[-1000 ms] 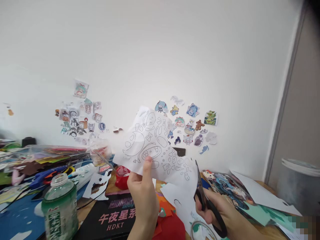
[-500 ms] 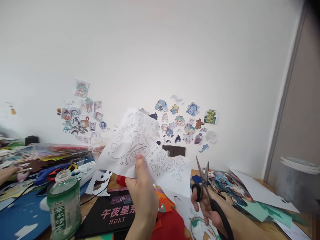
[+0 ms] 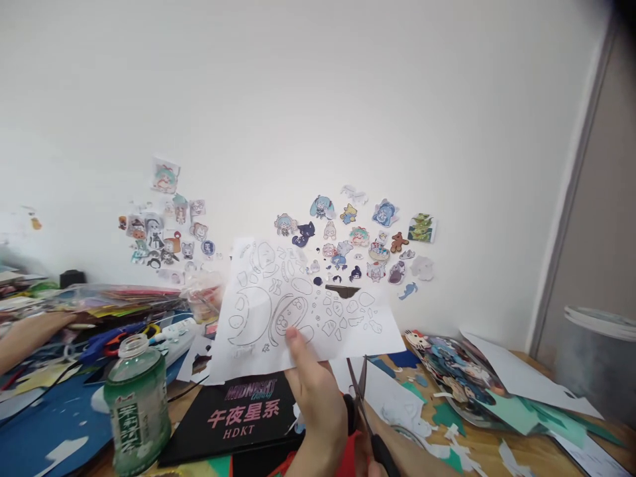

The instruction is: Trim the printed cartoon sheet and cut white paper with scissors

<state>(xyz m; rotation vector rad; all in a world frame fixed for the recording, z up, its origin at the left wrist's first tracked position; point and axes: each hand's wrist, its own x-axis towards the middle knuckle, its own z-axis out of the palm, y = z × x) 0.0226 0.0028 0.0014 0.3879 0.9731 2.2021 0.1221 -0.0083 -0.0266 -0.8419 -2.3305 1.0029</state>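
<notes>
My left hand (image 3: 315,391) grips the lower edge of a white paper sheet (image 3: 258,318) printed with outlined shapes, its thumb on the front. Beside it, at the lower right, my right hand (image 3: 366,454) holds black-handled scissors (image 3: 365,404). Their blades point up, slightly parted, with the tips close to the sheet's bottom edge. Part of my right hand is hidden behind the scissors and my left wrist. Beneath the sheet lies a black box (image 3: 243,417) with pink lettering.
A green-labelled jar (image 3: 136,404) stands at the left. Another person's hand (image 3: 40,334) reaches in at the far left over piled papers. Cutouts (image 3: 454,374) and scraps lie at the right, near a white bucket (image 3: 599,358). Stickers (image 3: 342,248) cover part of the wall.
The sheet has been spread flatter and lowered to the right with my left hand. My right hand and the scissors have moved left and down, close to my left hand. The scissors' blades remain parted.
</notes>
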